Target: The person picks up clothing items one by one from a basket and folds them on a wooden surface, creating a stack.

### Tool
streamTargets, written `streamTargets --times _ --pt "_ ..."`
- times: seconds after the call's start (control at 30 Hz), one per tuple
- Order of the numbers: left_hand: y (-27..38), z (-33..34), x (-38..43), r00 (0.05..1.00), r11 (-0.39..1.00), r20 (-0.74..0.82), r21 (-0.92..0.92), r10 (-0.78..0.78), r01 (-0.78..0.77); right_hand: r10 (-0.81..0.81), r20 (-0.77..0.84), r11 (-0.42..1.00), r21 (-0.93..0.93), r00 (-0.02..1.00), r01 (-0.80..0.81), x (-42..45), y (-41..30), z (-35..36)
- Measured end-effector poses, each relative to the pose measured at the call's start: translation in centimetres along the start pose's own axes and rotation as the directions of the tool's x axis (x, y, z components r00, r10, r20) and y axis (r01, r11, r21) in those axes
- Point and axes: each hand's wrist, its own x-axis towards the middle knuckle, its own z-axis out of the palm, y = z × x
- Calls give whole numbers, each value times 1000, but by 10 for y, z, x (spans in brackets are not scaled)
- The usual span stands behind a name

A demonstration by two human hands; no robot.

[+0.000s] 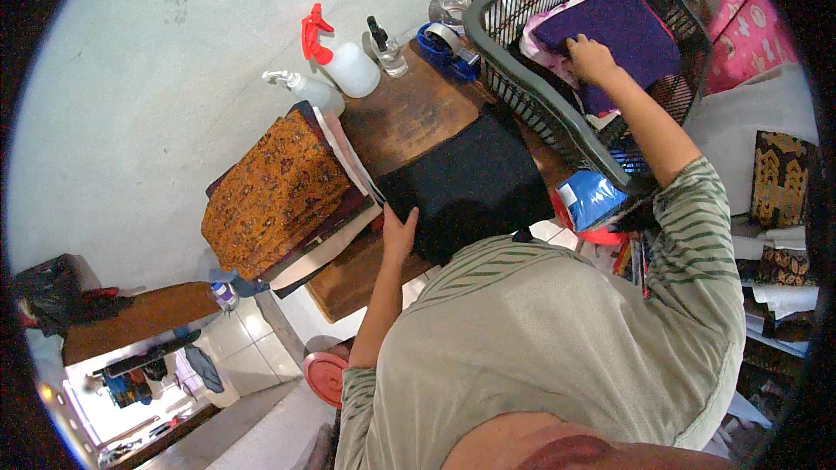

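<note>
A folded black cloth (473, 183) lies on the wooden table before me. My left hand (397, 232) is at its left edge, the thumb over the black fabric and the fingers beside the neighbouring stack; whether it grips is unclear. That stack of folded cloths has an orange-brown patterned cloth (277, 189) on top, with white, cream and dark layers below. Inside a dark grey plastic laundry basket (529, 91), my right hand (593, 62) pinches the near edge of a folded purple cloth (620, 32). Pink and white fabric (555, 32) shows partly beneath the purple one.
Along the wall stand a red-topped spray bottle (353, 68), a white pump bottle (313, 91), and clear bottles (390, 55) (454, 0). A blue tape dispenser (447, 52) sits by the basket. A blue plastic-wrapped packet (591, 199) lies beneath the basket's near corner.
</note>
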Motion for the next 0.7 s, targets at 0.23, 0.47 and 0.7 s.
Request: streamTargets --times 0.23,0.47,0.7 --pt "30 -32 -20 1000 839 12 544 12 -16 117 -44 739 671 992 -57 20 85 1" --pt "89 -35 -12 928 930 -72 72 366 -361 367 12 52 998 930 -33 18 185 -104" --pt "151 12 32 781 799 559 -586 278 135 202 -210 65 977 957 201 -75 5 -307"
